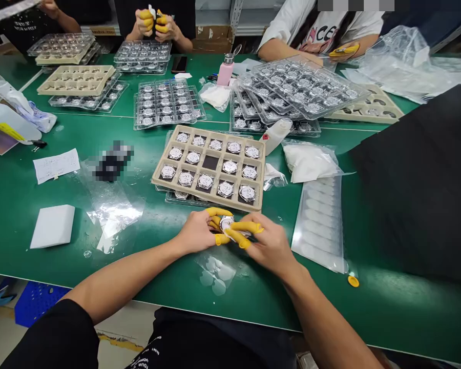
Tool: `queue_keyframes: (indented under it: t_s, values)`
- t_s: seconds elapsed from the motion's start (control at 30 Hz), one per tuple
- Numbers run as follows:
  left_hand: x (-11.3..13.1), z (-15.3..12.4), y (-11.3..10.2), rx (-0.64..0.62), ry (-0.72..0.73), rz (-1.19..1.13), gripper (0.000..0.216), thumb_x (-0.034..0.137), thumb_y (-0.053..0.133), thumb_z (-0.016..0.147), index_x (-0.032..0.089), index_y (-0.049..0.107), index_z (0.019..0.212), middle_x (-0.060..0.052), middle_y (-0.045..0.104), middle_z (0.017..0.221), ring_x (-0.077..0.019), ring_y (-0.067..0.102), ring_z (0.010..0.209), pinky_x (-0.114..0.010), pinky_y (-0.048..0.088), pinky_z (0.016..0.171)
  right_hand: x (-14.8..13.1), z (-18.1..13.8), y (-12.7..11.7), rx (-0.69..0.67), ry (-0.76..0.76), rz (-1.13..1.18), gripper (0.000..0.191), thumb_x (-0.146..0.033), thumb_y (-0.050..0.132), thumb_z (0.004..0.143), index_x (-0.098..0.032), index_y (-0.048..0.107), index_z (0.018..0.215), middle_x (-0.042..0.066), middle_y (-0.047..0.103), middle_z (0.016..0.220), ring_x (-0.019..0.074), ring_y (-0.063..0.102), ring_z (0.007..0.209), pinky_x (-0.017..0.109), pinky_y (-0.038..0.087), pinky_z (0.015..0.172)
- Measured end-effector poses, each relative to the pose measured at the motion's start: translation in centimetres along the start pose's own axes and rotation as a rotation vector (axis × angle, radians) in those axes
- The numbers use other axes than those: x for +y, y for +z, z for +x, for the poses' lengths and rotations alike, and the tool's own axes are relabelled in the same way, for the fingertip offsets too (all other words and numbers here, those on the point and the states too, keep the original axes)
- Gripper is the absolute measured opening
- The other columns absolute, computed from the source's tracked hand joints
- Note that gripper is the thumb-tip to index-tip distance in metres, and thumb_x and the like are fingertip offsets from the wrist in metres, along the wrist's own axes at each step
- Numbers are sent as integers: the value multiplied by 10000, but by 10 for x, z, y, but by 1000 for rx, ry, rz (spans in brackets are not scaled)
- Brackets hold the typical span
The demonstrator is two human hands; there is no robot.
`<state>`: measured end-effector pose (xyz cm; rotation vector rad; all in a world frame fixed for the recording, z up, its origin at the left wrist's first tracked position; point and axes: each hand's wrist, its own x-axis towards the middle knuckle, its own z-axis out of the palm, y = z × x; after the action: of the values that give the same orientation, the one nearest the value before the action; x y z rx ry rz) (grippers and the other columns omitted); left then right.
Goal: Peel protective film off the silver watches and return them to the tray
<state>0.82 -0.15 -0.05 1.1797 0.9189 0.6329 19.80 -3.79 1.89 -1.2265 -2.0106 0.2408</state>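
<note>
Head view: I have green worktop (pixel 253 305) between the hands and its near edge, where a clear film (pixel 217 266) lies; the beige tray (pixel 262 171) sits just beyond. Both forearms slant inward from below. The left hand (pixel 197 231) pinches a watch head (pixel 225 223) in yellow-covered fingertips, before the tray. The right hand (pixel 269 243) narrows its fingers at it, partly hiding it; I can't tell whether they grip. The right forearm is cut off below.

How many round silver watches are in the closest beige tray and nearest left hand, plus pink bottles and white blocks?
Round silver watches in rectangular beige tray: 14
Round silver watch in left hand: 1
Pink bottle: 1
White block: 1
Total: 17
</note>
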Motion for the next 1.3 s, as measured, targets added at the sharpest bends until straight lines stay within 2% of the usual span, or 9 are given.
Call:
queue_keyframes:
  t_s: [0.13, 0.27, 0.5, 0.63, 0.73, 0.87, 1.0, 1.2, 1.3]
  values:
    - [0, 0, 0, 7, -6, -10, 605, 136, 845, 590, 142, 682, 1172, -43, 742, 877, -142, 708, 770, -260, 586, 757, 3, 0, -1, 47, 55, -49, 84, -261, 632, 906, -227, 706, 888, 72, 686, 801, 183, 642, 684, 306, 491, 568]
    - [-1, -1, 1, -22, -8, -16, 572, 129, 830, 607, 140, 690, 1162, -46, 744, 886, -134, 706, 773, -252, 583, 769, 4, 0, -3, -12, 42, 25, 93, -279, 627, 908, -236, 707, 885, 66, 685, 790, 181, 649, 686, 306, 503, 572]
    - [-1, -1, 2, -7, -9, -38, 614, 131, 852, 574, 145, 690, 1166, -28, 729, 849, -125, 691, 761, -247, 577, 763, -3, -2, 6, 4, 56, 56, 81, -279, 625, 906, -249, 697, 887, 54, 675, 786, 174, 639, 678, 306, 504, 575]
    - [2, -3, 2, 33, -20, -39, 626, 183, 873, 574, 135, 684, 1169, -23, 712, 813, -122, 682, 731, -254, 583, 750, 12, -3, -7, 175, 178, -123, 110, -313, 639, 900, -249, 690, 827, 60, 661, 761, 189, 608, 652, 333, 456, 545]
    - [2, -5, 1, 31, 77, 48, 595, 243, 865, 621, 152, 690, 1183, -37, 730, 849, -138, 700, 778, -291, 598, 826, 30, -6, -28, 234, 235, -238, 120, -355, 660, 879, -258, 694, 819, 80, 662, 800, 240, 586, 725, 395, 461, 615]
    - [-2, -9, -1, 23, 329, 275, 492, 305, 810, 716, 175, 706, 1179, -55, 767, 946, -157, 715, 826, -314, 603, 883, 30, -8, -37, 73, 199, -117, 179, -385, 663, 881, -269, 707, 1010, 106, 682, 1007, 296, 595, 947, 475, 504, 788]
    - [-5, -12, -2, 4, 491, 459, 442, 342, 754, 781, 190, 702, 1192, -59, 784, 1001, -164, 731, 837, -288, 603, 838, 15, -10, -24, -165, 233, 145, 201, -332, 647, 914, -291, 683, 1108, 61, 701, 954, 233, 631, 908, 388, 549, 751]
    - [-4, -11, -2, -1, 626, 577, 353, 296, 728, 786, 200, 721, 1126, -61, 784, 1067, -225, 722, 1068, -338, 565, 969, 13, -10, -24, -173, 228, 203, 69, -277, 653, 906, -247, 703, 944, 42, 690, 832, 188, 635, 776, 325, 533, 662]
    - [-4, -12, -2, 17, 622, 564, 355, 283, 721, 793, 200, 714, 1138, -49, 789, 1034, -187, 744, 941, -301, 588, 884, 12, -9, -27, -185, 183, 178, 38, -244, 641, 911, -242, 679, 908, 32, 678, 790, 176, 606, 734, 300, 506, 610]
